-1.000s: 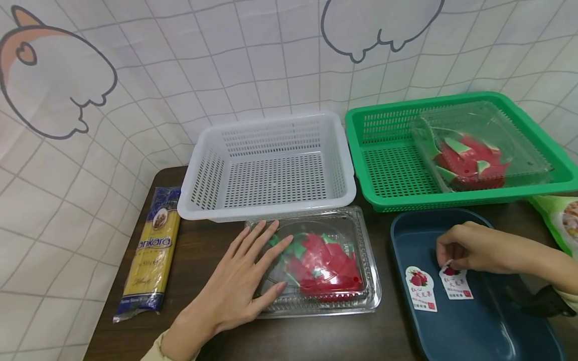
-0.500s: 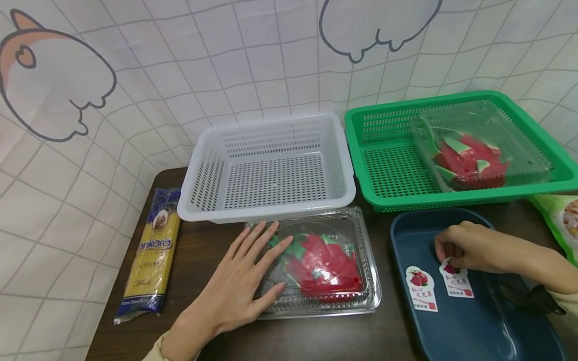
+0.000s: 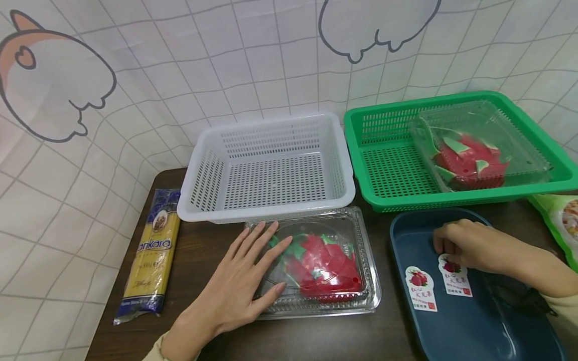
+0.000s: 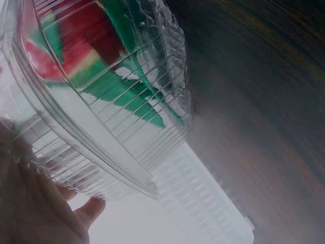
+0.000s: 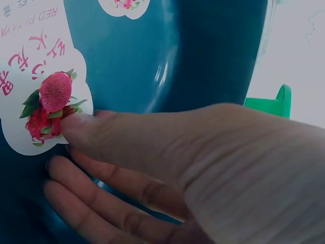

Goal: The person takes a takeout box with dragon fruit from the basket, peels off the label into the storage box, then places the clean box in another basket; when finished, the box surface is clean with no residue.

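Note:
My left hand (image 3: 244,281) rests with spread fingers on the left part of a clear plastic clamshell box (image 3: 368,281). Inside that box is a red and green dragon fruit (image 3: 322,265); the left wrist view shows the box (image 4: 127,147) close up. At the right, my right hand (image 3: 474,248) reaches into a blue tray (image 3: 478,326) and pinches the upper edge of a dragon fruit label (image 3: 456,283). In the right wrist view the thumb lies on that white label (image 5: 53,107), with the other fingers curled below. A second label (image 3: 421,291) lies to its left.
A white basket (image 3: 266,203) stands behind the box. Beside it, a green basket (image 3: 388,200) holds another clear box (image 3: 519,150) with a dragon fruit. A yellow pasta packet (image 3: 151,255) lies at the left, and a green bag (image 3: 562,220) at the right edge.
My right hand has shifted slightly left, and more of the pinched label's top now shows. The label has moved a little within the tray. My left hand has stayed still.

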A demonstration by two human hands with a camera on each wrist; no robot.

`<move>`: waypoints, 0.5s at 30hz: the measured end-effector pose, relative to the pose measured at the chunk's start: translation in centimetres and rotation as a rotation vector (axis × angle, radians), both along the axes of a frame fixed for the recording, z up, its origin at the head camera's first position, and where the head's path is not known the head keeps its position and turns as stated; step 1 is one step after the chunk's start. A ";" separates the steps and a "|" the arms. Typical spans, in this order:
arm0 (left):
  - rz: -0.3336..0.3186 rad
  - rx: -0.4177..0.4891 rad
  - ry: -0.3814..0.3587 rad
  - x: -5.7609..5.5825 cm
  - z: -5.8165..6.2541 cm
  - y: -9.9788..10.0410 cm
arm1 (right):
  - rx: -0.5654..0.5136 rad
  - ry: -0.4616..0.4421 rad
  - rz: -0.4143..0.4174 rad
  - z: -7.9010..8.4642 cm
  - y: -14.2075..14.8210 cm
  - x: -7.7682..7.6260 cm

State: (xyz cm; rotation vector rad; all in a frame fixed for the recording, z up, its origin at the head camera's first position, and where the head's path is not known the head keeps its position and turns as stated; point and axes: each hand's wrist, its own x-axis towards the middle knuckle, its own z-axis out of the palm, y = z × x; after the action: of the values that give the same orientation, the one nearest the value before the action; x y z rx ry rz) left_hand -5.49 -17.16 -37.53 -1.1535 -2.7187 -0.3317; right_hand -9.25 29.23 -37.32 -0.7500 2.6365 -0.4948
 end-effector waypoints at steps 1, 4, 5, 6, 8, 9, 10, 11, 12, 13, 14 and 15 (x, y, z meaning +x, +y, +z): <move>0.000 -0.001 -0.002 0.0 0.0 0.0 | 0.005 0.008 -0.001 0.0 0.0 0.0; -0.002 -0.002 -0.003 0.0 0.0 0.0 | 0.012 0.029 -0.011 -0.1 0.0 0.0; -0.002 -0.002 -0.004 0.0 0.0 0.0 | 0.009 0.042 -0.011 -0.1 0.0 0.0; -0.003 -0.002 -0.004 0.0 0.0 0.0 | 0.008 0.049 -0.015 -0.2 0.0 0.1; -0.003 -0.002 -0.001 0.0 0.0 0.0 | -0.002 0.055 -0.022 -0.2 0.0 0.1; -0.003 -0.002 0.000 0.0 0.0 0.0 | -0.007 0.056 -0.024 -0.2 0.0 0.2; -0.003 -0.001 0.001 0.0 0.0 0.0 | -0.009 0.051 -0.024 -0.2 0.0 0.3; -0.003 0.000 0.000 0.0 0.0 0.0 | -0.009 0.041 -0.020 -0.2 0.0 0.4; -0.003 0.001 -0.001 0.0 0.0 0.0 | -0.015 0.027 -0.012 -0.3 0.1 0.5; -0.002 0.001 -0.003 0.0 0.0 0.0 | -0.021 0.021 -0.001 -0.3 0.2 0.7; -0.002 0.001 -0.004 0.0 0.0 0.0 | -0.021 0.018 0.006 -0.4 0.2 0.9; -0.001 0.001 -0.007 0.0 0.0 0.0 | -0.025 0.012 0.014 -0.4 0.3 1.1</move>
State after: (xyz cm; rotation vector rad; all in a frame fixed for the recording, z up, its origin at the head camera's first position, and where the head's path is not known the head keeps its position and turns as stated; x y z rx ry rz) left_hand -5.44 -17.19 -37.49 -1.1551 -2.7243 -0.3381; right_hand -8.11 29.49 -37.71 -0.7814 2.6388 -0.5223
